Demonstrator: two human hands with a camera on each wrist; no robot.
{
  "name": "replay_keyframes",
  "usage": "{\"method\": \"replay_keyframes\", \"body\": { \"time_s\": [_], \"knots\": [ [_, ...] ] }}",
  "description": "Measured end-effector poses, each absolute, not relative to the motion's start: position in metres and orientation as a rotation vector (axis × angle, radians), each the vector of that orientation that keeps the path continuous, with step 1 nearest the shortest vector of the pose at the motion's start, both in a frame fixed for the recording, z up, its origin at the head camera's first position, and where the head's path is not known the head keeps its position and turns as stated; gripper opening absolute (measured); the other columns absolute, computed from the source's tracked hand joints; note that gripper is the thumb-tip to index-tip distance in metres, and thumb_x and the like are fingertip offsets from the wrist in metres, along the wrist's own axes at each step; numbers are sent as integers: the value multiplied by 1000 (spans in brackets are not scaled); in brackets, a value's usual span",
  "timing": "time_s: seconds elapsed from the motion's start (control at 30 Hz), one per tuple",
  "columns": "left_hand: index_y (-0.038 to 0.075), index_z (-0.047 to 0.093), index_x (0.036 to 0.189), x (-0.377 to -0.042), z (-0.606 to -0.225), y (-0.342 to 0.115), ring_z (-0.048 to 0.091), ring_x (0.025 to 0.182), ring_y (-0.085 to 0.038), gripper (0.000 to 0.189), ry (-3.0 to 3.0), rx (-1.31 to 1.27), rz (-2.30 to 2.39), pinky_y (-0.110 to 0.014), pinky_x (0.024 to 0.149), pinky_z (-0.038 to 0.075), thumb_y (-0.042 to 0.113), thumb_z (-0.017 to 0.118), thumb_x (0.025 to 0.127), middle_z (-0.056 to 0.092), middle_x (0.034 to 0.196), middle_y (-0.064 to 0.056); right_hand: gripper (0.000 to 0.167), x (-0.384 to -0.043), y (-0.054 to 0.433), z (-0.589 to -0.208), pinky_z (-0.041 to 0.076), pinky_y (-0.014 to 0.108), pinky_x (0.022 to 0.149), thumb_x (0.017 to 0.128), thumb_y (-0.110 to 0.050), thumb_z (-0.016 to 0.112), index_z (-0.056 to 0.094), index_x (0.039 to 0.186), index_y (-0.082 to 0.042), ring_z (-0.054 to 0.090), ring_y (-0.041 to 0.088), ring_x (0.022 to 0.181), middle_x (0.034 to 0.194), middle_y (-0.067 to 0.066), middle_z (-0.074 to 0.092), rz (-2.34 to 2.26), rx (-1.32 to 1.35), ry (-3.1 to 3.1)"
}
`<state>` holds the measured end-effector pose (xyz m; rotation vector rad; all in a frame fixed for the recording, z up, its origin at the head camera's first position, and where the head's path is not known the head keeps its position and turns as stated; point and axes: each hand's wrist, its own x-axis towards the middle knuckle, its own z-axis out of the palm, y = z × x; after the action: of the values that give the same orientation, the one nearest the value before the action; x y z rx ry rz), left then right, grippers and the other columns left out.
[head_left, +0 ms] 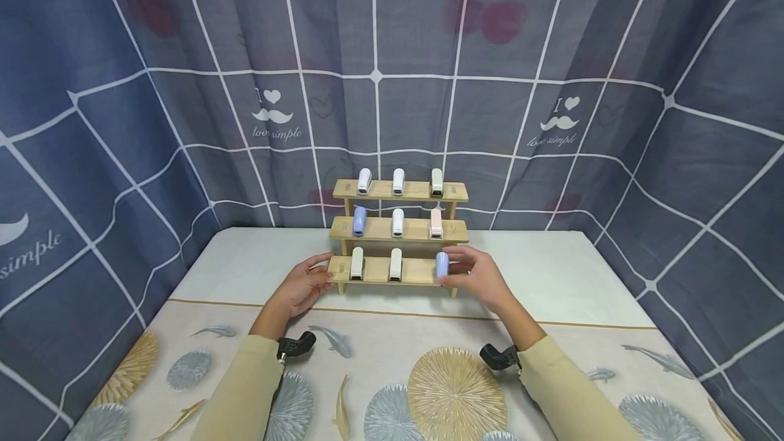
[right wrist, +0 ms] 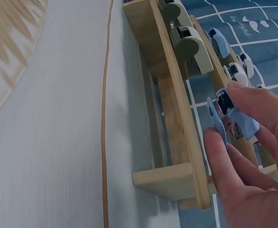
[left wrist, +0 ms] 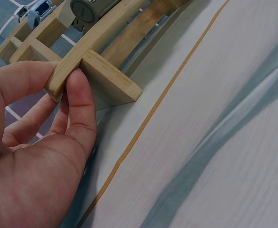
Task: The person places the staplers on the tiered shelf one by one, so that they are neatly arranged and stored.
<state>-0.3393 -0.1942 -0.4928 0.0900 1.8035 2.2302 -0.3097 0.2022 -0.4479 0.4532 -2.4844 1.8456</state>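
Observation:
A three-tier wooden display stand (head_left: 376, 271) holds mini staplers in rows. At the left end of its bottom shelf (left wrist: 89, 40), my left hand (head_left: 304, 286) pinches the board between thumb and fingers. Over the right end of that shelf, my right hand (head_left: 484, 279) grips a light blue stapler (head_left: 442, 265). Seen from the right wrist, the thumb lies along one side of the blue stapler (right wrist: 245, 124), and a fingertip touches its flat base plate. Two cream staplers, one on the left (head_left: 357, 264) and one in the middle (head_left: 395, 265), share the bottom shelf.
The middle shelf carries a blue stapler (head_left: 359, 221), a white one (head_left: 398, 222) and a pink one (head_left: 435, 223). Three pale staplers stand on the top shelf (head_left: 382, 190). A grid-patterned curtain (head_left: 422, 114) hangs behind; a patterned cloth (head_left: 367, 352) covers the front of the table.

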Motion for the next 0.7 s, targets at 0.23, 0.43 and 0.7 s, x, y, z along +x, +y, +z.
{"method": "replay_keyframes", "body": {
  "time_s": [0.23, 0.43, 0.7],
  "knots": [
    [-2, 30, 157, -340, -493, -193, 65, 89, -9, 66, 1835, 88, 2220, -19, 78, 57, -10, 53, 96, 61, 105, 1, 60, -318, 195, -452, 62, 30, 85, 78, -10, 89, 64, 133, -2, 71, 34, 110, 123, 24, 69, 1734, 456, -2548],
    [-3, 28, 158, -341, -494, -193, 65, 89, -8, 66, 1842, 115, 2214, -18, 77, 57, -10, 53, 97, 63, 104, 1, 60, -321, 190, -451, 63, 34, 86, 80, -6, 86, 62, 135, 1, 69, 38, 112, 125, 26, 68, 1730, 435, -2591],
    [-5, 25, 158, -339, -492, -194, 64, 87, -7, 67, 1819, 128, 2225, -18, 78, 57, -10, 53, 97, 61, 102, 1, 64, -321, 191, -454, 61, 29, 90, 80, -11, 88, 61, 137, 0, 68, 36, 117, 131, 24, 65, 1743, 433, -2591]
  ]
}}
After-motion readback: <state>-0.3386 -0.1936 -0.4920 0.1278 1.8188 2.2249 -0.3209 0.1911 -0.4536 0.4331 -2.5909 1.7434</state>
